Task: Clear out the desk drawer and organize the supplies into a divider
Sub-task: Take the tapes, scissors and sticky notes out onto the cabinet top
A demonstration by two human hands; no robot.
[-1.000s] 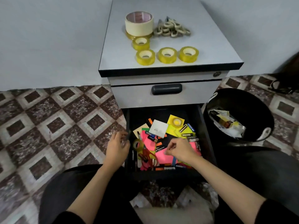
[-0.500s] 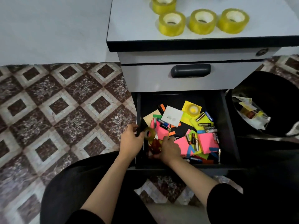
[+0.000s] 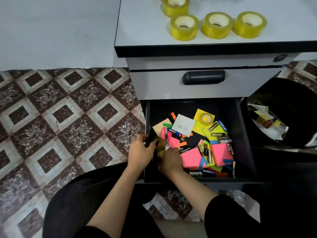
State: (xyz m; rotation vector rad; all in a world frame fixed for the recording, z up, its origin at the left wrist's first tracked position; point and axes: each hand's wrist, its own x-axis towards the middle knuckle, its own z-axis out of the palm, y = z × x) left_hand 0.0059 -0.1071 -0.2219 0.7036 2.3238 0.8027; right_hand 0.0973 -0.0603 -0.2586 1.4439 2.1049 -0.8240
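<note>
You are facing the cabinet with its bottom drawer pulled open. Taking the drawer's back as 12 o'clock, both your hands are working at its 8 o'clock corner.

Your left hand is sitting at the drawer's left wall, at 9 o'clock. Its fingers are curling over the rim, and its thumb is hooking a clear roll of tape, holding it up on edge just inside the wall.

Your right hand is lying just beside it at 7 o'clock, knuckles up, with the fingers curling down into the clutter. The fingertips are hidden, so I cannot tell whether they are gripping anything. The two hands are nearly touching.

The other supplies are lying loose across the drawer floor:
- Pink pads are sitting at 5 o'clock.
- Batteries are scattering from 2 to 4 o'clock.
- A white card is resting near 12 o'clock.
- A loose roll is lying on a yellow note at 1 o'clock.
- A black pack is lying at the centre, just beside your right hand.

On the cabinet top, four yellow rolls are lying flat, holes up. A black bin is standing at the drawer's 3 o'clock, holding crumpled paper.
</note>
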